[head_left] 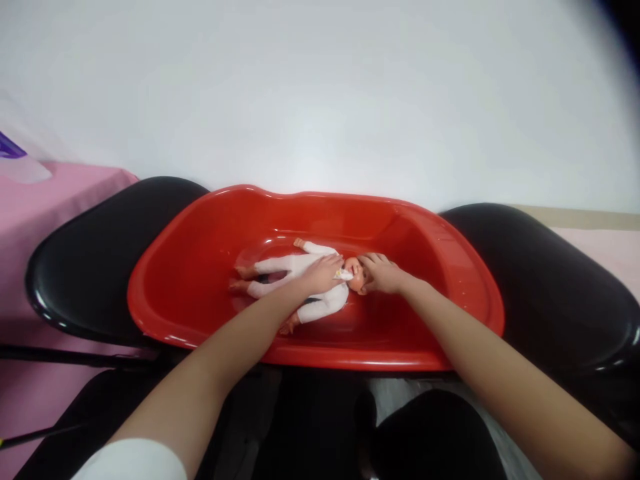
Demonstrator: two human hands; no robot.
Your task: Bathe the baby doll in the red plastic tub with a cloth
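Observation:
A baby doll (320, 305) in a white suit lies on its back inside a red baby bathtub (480, 293), its head to the right and its feet to the left. My left hand (321, 272) rests on the doll's chest, fingers stretched toward the neck. By those fingertips, at the doll's chin, is a small white piece with a yellow mark (344, 274); whether the fingers touch it is unclear. Around the top of the doll's head curls my right hand (383, 273), fingers on one side and thumb on the other. Part of the doll's torso is hidden under my left hand and forearm.
The tub stands between a black seat-like surface (95, 267) on the left and another black one (545, 287) on the right. A pink-covered table (85, 183) with a white and purple container (20, 163) is at far left. Behind is a pale wall (320, 93).

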